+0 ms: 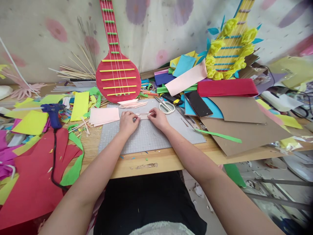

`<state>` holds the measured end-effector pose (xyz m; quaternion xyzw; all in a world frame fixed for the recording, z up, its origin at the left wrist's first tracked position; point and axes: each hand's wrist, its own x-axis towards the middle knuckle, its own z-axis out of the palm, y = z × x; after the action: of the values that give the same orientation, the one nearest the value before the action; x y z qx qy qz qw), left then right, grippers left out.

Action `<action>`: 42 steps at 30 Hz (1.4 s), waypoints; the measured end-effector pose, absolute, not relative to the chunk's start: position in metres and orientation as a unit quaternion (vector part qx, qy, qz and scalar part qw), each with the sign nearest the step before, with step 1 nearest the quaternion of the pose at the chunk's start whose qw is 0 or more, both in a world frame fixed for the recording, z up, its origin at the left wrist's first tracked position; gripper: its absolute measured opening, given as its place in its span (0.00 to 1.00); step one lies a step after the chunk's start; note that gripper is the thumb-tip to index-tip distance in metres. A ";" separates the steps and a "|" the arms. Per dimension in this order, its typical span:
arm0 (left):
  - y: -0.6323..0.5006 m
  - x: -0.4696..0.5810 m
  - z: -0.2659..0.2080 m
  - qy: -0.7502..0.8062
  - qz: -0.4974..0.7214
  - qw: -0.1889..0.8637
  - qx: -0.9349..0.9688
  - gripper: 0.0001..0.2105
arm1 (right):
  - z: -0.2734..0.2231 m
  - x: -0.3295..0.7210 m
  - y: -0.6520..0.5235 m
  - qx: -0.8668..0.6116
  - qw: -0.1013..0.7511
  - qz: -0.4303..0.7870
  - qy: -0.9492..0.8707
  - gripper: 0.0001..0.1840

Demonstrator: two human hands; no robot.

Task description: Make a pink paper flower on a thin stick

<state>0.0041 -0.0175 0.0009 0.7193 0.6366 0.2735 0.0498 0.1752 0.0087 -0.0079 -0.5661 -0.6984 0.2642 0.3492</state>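
Observation:
Between both hands, just above the grey cutting mat (127, 143), is a narrow strip of pale pink paper (143, 116). My left hand (129, 122) pinches its left end with thumb and fingers. At the other end my right hand (158, 118) grips it between thumb and fingertips. A stack of pale pink paper rectangles (104, 116) lies left of my left hand. Behind the hands rest several folded pale pink pieces (132, 103). White-handled scissors (167, 107) lie on the mat just beyond my right hand.
A red paper instrument (118, 78) and a yellow one with paper flowers (227, 52) lean at the back. On the left stands a blue glue gun (54, 114), its cord running forward. A black phone (198, 103) and brown cardboard (244, 133) lie on the right.

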 end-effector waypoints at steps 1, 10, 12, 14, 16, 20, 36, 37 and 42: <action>-0.017 0.005 0.001 0.648 0.272 0.055 0.709 0.10 | -0.008 0.174 0.008 -0.573 0.349 0.255 -0.697 0.10; -0.013 0.012 0.004 0.690 0.258 0.057 0.674 0.10 | -0.005 0.163 0.001 -0.612 0.323 0.179 -0.699 0.14; -0.012 0.013 0.003 0.680 0.253 0.032 0.687 0.09 | -0.006 0.162 0.001 -0.611 0.312 0.169 -0.708 0.14; -0.012 0.013 0.002 0.670 0.247 0.006 0.700 0.09 | -0.005 0.162 0.000 -0.612 0.305 0.163 -0.711 0.14; -0.013 0.013 0.002 0.663 0.241 -0.011 0.709 0.08 | -0.005 0.161 -0.001 -0.617 0.299 0.157 -0.711 0.14; -0.013 0.013 0.001 0.661 0.234 -0.017 0.713 0.08 | -0.003 0.160 -0.002 -0.624 0.276 0.132 -0.719 0.11; -0.016 0.013 0.004 0.666 0.251 -0.010 0.702 0.06 | 0.004 0.158 -0.008 -0.604 0.199 0.064 -0.769 0.10; -0.016 0.013 0.004 0.658 0.252 -0.009 0.710 0.05 | 0.004 0.157 -0.009 -0.596 0.196 0.051 -0.777 0.11; -0.014 0.014 0.004 0.622 0.230 0.002 0.748 0.07 | 0.002 0.154 -0.009 -0.576 0.179 0.005 -0.798 0.14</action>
<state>0.0137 -0.0140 0.0038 0.7482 0.6224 0.2301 0.0024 0.1545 -0.0089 0.0018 -0.5755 -0.7979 0.0050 0.1791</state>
